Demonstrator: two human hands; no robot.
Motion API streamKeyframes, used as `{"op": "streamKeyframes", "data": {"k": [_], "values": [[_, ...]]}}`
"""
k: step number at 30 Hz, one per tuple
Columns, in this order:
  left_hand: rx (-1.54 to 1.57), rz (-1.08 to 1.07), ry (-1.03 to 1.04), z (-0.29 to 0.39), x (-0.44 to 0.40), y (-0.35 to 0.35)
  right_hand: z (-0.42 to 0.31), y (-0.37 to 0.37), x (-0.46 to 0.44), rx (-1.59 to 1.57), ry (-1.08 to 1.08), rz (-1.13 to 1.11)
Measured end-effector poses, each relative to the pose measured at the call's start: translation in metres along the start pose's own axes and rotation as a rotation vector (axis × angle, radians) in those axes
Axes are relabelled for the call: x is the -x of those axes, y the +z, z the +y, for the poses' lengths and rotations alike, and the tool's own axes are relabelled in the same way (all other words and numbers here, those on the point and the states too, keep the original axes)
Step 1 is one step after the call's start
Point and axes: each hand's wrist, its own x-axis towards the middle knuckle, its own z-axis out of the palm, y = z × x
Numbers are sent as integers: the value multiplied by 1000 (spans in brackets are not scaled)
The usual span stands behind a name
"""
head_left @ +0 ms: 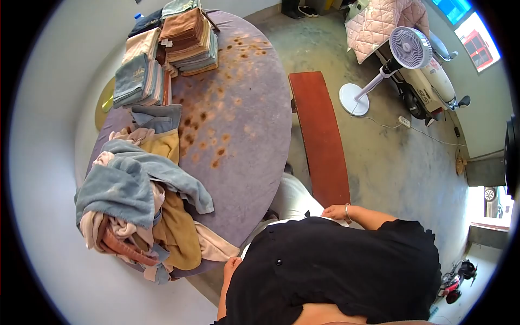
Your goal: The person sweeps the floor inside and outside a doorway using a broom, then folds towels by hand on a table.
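My left hand [232, 265] is closed low beside the table's near edge, close to the corner of a peach towel [216, 245]. My right hand [335, 212], with a bracelet at the wrist, is closed at my other side. A white cloth edge [342, 221] shows at both hands; most of it is hidden by my black top, so I cannot tell whether it is clothing. A loose heap of towels lies on the table, with a blue-grey towel [122, 187] on top and a mustard towel [177, 233] beneath.
The round table's purple cover [244, 114] has brown stains. Folded towels [189, 46] stand in stacks at its far end. A red bench [323, 135] stands alongside. Beyond it are a white fan [410, 47], a power cord [433, 138] and a scooter with a pink quilted cover [379, 27].
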Motion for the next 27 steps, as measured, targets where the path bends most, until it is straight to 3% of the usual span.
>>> {"op": "streamKeyframes", "data": {"k": [2, 5, 10, 13, 18, 20, 21, 23, 24, 27], "values": [[-30, 34, -18, 8, -5, 8, -26, -16, 0, 137, 13, -42], [79, 71, -52, -12, -24, 29, -60, -59, -9, 5, 52, -134], [380, 187, -207, 27, -35, 93, -136, -150, -15, 438, 140, -128], [485, 243, -248, 45, -34, 132, -159, -191, -24, 396, 262, -195], [665, 332, -332, 47, -19, 200, -227, -214, -41, 685, 225, -303], [721, 340, -361, 44, -18, 225, -273, -200, -44, 1298, 81, -417], [749, 342, -376, 41, -18, 238, -292, -187, -42, 1324, 87, -425], [791, 332, -396, 34, -27, 259, -331, -153, -34, 1998, 122, -674], [821, 327, -404, 29, -34, 270, -317, -173, -46, 1897, 145, -620], [897, 300, -444, 21, -49, 305, -337, -150, -32, 2114, 274, -537]]}}
